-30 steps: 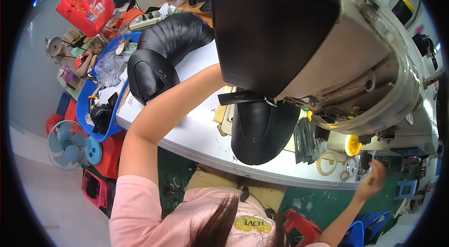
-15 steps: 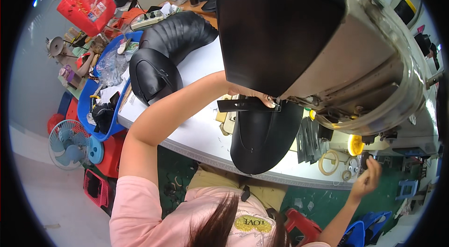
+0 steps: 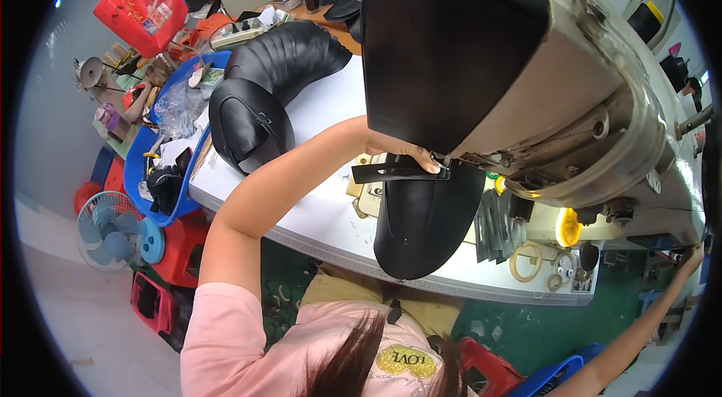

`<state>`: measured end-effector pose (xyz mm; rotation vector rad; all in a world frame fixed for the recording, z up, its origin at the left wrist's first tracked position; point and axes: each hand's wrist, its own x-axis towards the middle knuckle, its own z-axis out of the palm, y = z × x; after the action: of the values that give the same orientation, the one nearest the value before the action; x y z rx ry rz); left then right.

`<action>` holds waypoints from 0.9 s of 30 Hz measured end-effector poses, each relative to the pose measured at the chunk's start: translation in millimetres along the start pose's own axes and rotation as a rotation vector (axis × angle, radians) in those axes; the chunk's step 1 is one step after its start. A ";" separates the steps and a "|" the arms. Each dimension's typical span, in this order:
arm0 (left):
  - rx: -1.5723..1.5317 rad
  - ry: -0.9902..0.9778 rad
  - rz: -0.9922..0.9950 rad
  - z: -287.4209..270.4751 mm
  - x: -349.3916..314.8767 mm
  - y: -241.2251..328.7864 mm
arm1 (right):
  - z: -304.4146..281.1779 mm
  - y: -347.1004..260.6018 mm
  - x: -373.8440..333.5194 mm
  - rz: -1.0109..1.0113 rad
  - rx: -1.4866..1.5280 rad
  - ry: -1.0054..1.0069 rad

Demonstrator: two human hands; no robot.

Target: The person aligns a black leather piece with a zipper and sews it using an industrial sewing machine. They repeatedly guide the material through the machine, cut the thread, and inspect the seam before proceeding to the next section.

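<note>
My left hand (image 3: 398,146) reaches under the head of the sewing machine (image 3: 556,111). Its thumb and fingers pinch a flat black strap (image 3: 368,173) against a black leather shoe upper (image 3: 429,235). The upper lies on the white machine table, its rounded end toward me. A small metallic piece shows by my thumb, too small to make out. My right hand (image 3: 693,253) is stretched out to the far right, beside the right end of the machine; its fingers are too small and partly hidden to read.
More black uppers (image 3: 252,122) are stacked at the left of the table (image 3: 323,243). Black strips (image 3: 496,231), a masking-tape roll (image 3: 526,262) and bobbins (image 3: 564,265) lie right of the work. A blue tub (image 3: 139,164) and a fan (image 3: 113,235) stand left.
My right hand has moved outward to the far right, away from the table's right corner. My left hand still holds the strap in place on the upper, which has barely shifted.
</note>
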<state>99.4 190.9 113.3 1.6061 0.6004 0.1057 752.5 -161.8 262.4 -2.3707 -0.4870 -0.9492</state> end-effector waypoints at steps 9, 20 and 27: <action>-0.057 0.011 0.007 -7.3 0.4 6.1 | -37.1 -72.1 -154.0 -0.286 0.519 0.605; -0.513 0.273 0.123 48.0 -38.8 -14.4 | -85.9 -271.4 -410.6 -0.611 1.136 -0.648; -0.551 0.421 0.196 105.7 -84.0 -37.7 | -103.5 -318.6 -451.7 -0.770 0.984 -0.889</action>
<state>59.2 59.5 86.0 1.0998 0.6607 0.7088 226.9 -29.7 112.0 -1.5063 -1.7811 0.2215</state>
